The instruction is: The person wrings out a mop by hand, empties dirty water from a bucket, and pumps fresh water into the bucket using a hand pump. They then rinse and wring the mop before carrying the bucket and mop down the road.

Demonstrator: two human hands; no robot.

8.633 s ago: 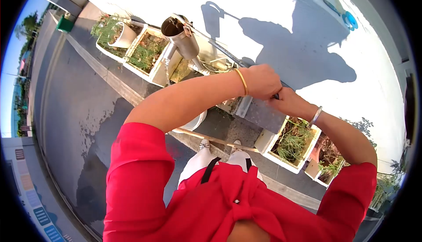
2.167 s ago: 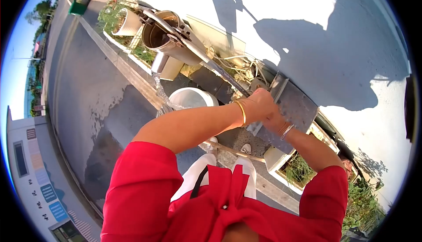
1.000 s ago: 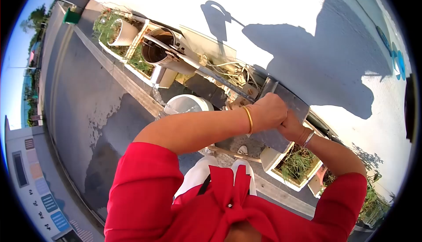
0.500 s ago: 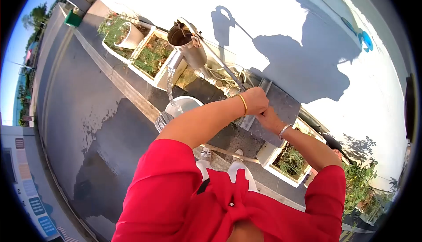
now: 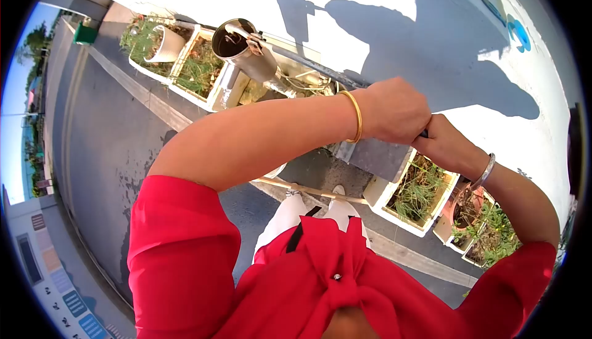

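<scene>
Left hand (image 5: 394, 111)'s got its fingers clenched round the long handle (image 5: 317, 68) of a metal pump (image 5: 258, 66), sitting beside a grassy planter (image 5: 191, 97). Right hand (image 5: 447, 146) is snug against it at the black tip, can't tell if those fingers are wrapped on.

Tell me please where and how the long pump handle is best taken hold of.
Probably near its dark end, coming from the side away from the pump and wrapping around: the handle is long and thin, and this end lies far from the pump. The left hand is closed there, the right hand against it.
</scene>
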